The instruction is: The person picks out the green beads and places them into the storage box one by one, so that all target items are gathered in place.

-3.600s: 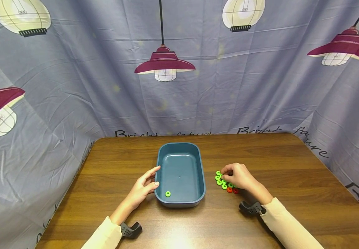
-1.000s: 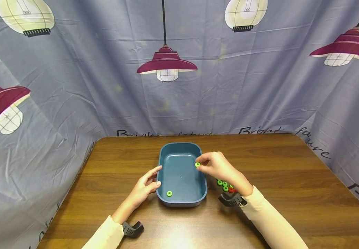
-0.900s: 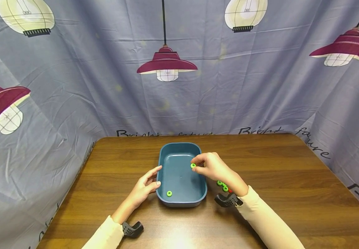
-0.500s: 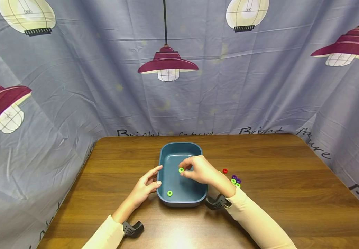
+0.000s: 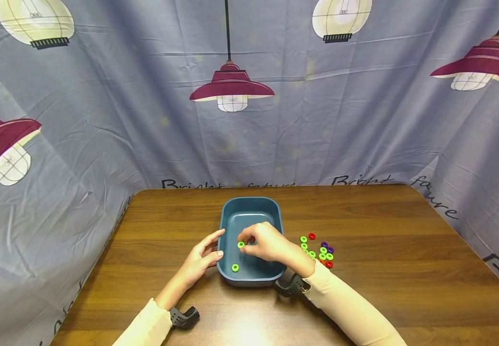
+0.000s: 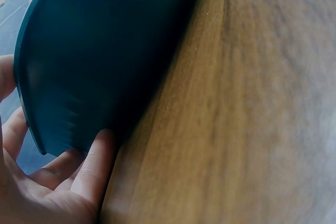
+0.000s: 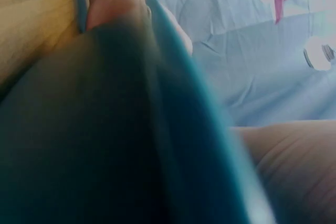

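Note:
Over the blue box (image 5: pixel 254 223), in the head view, my right hand (image 5: pixel 271 242) pinches a small green ring (image 5: pixel 239 246) between thumb and forefinger. A second green ring (image 5: pixel 232 268) lies on the box floor near its front left corner. My left hand (image 5: pixel 197 259) is at the box's left side, forefinger and thumb tips at the rim. In the left wrist view, its fingers (image 6: pixel 97 166) rest against the outer wall of the box (image 6: pixel 105 51). The box wall (image 7: pixel 79 140) fills much of the right wrist view and hides the pinched ring there.
On the wooden table (image 5: pixel 383 240), right of the box, lie several loose green rings (image 5: pixel 301 246), purple rings (image 5: pixel 328 250) and red rings (image 5: pixel 312 236), partly behind the right forearm. A patterned curtain (image 5: pixel 249 144) hangs behind the table.
My right hand took a green ring from the group on the right, carried it left over the rim, and is now lower over the box. The left hand and box stay in place.

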Available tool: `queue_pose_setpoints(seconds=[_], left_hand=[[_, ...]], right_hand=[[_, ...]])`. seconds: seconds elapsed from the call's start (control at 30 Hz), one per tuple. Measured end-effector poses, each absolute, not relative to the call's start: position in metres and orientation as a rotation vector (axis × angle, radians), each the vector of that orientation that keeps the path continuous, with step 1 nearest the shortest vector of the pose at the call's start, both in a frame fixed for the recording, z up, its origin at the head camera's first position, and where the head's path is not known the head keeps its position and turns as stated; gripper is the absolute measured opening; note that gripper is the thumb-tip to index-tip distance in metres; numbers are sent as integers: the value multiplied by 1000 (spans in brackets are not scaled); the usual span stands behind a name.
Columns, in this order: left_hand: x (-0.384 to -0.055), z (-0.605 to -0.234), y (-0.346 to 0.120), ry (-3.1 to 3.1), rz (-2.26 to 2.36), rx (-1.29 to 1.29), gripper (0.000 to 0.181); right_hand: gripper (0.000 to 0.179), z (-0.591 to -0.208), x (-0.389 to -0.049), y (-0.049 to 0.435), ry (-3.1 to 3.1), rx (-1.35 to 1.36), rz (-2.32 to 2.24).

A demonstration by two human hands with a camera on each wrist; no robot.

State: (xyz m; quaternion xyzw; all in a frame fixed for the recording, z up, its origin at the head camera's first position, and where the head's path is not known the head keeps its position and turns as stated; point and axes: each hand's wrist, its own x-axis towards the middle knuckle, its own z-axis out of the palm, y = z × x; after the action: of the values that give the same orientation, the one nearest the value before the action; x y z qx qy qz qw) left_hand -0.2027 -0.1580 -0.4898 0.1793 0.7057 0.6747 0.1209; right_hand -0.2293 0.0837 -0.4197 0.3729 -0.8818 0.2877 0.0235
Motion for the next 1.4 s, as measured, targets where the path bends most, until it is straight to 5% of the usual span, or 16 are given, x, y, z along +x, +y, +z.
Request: queue_pose_setpoints(seconds=[1.4], left_hand=[[-203,-490,-159,2054,1978,541,64]], right_hand=[[8,-446,-227,71,-2905,1206,740]])
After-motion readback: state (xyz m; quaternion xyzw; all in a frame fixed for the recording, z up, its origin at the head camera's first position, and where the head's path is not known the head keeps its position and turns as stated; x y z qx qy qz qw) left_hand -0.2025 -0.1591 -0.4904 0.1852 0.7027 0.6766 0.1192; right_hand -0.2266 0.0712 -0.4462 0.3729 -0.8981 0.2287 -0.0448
